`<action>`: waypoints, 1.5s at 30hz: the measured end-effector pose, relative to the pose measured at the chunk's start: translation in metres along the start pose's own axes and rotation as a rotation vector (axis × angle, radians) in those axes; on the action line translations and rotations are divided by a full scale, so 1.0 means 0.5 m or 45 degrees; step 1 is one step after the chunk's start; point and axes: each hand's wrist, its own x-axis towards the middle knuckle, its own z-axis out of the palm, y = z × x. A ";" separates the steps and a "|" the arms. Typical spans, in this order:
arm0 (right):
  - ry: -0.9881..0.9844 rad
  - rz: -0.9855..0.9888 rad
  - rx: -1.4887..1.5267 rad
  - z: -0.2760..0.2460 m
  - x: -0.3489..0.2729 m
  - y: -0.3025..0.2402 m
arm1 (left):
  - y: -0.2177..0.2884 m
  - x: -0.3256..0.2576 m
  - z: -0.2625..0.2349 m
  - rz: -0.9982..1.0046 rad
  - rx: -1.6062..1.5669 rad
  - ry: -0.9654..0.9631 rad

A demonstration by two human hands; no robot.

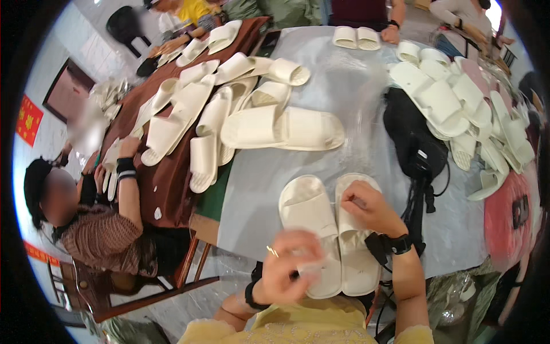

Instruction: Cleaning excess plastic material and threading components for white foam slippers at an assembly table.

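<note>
A pair of cream slippers lies side by side on the grey sheet in front of me, toes pointing away: the left slipper (306, 209) and the right slipper (361, 261). My left hand (289, 266) hovers over the heel half of the left slipper, blurred, its fingers curled toward the thumb. Something pale and small may be at its fingertips. Over the toe end and strap of the right slipper is my right hand (372, 206), closed with bent fingers. What it holds, if anything, is hidden.
Loose cream slippers (281, 129) lie beyond to the left, with a larger heap (458, 103) at the right. A black bag with cables (415, 137) lies right of my pair. A co-worker (103, 229) sits at the brown-covered table (177, 178); others work at the far side.
</note>
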 end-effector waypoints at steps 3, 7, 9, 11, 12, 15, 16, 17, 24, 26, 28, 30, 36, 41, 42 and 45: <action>-0.023 0.083 -0.022 0.000 -0.010 -0.012 | 0.078 0.026 -0.004 0.233 -1.016 -0.323; -0.009 0.301 0.057 0.007 -0.019 -0.011 | 0.147 0.050 0.017 0.376 -0.952 -0.119; -0.035 0.310 0.146 0.025 -0.015 -0.001 | 0.139 0.035 0.027 0.720 -0.288 -0.028; 0.027 0.290 0.229 0.009 -0.025 -0.006 | 0.163 0.043 0.040 0.711 -0.195 0.101; 0.031 0.308 0.208 -0.001 -0.026 -0.007 | 0.174 0.048 0.046 0.695 -0.088 0.216; -0.009 0.303 0.178 0.007 -0.016 -0.004 | 0.190 0.052 0.033 0.607 0.046 0.225; -0.054 0.334 0.184 0.007 -0.018 -0.006 | 0.187 0.050 0.038 0.595 0.048 0.226; -0.099 0.365 0.191 0.008 -0.020 -0.006 | 0.182 0.046 0.044 0.622 0.076 0.317; -0.012 0.284 0.041 0.019 -0.012 -0.026 | 0.147 0.047 -0.025 0.804 0.095 -0.027; 0.008 0.253 -0.009 0.007 -0.020 -0.013 | 0.155 0.047 -0.029 0.413 -0.234 -0.024; 0.001 0.214 -0.031 0.005 -0.018 -0.007 | 0.110 0.039 -0.020 0.373 -0.124 0.118; -0.021 0.139 -0.114 -0.002 -0.011 -0.006 | 0.065 0.023 -0.030 0.076 0.110 0.074; 0.076 0.380 0.723 0.012 -0.003 0.001 | -0.049 -0.106 -0.024 -0.508 0.409 0.365; -0.078 0.192 1.011 -0.004 -0.029 -0.078 | -0.094 -0.136 -0.030 -0.692 0.259 0.393; -0.035 0.183 0.982 -0.021 -0.032 -0.108 | -0.089 -0.129 -0.030 -0.706 0.272 0.379; 0.042 0.363 1.035 -0.104 -0.022 -0.219 | -0.068 -0.109 -0.036 -0.745 0.274 0.305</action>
